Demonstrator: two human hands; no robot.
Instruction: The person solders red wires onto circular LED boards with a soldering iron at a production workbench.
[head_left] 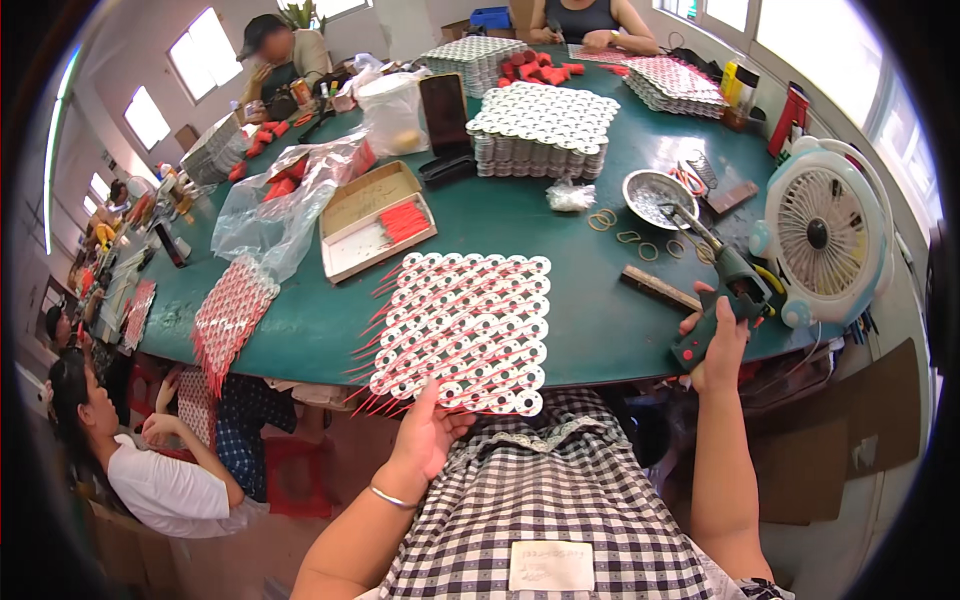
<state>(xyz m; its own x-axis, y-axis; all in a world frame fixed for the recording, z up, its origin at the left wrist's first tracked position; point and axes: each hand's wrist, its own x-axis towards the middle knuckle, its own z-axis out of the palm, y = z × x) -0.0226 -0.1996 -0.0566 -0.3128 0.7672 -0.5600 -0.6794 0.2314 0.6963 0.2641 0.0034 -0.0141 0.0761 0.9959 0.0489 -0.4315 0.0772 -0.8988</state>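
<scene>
My left hand [428, 442] pinches the near edge of a panel of white round discs [470, 325], thumb on top and fingers below. Thin red wires run slantwise across the discs and stick out at the panel's left side. It lies on the green table, its near edge at the table's edge. At the right, my right hand [722, 350] is wrapped round the handle of a dark green pistol-shaped tool [742, 285], which looks like a soldering gun. Its metal nose reaches up to a round metal bowl [631, 188] with greyish contents that I cannot make out.
A white fan [815, 235] stands close right of the tool. Near the bowl lie rubber bands [628, 237] and a dark bar [660, 288]. An open box of red wires [404, 222] and a tall disc-panel stack [542, 130] stand beyond. Other people sit around the table [590, 340].
</scene>
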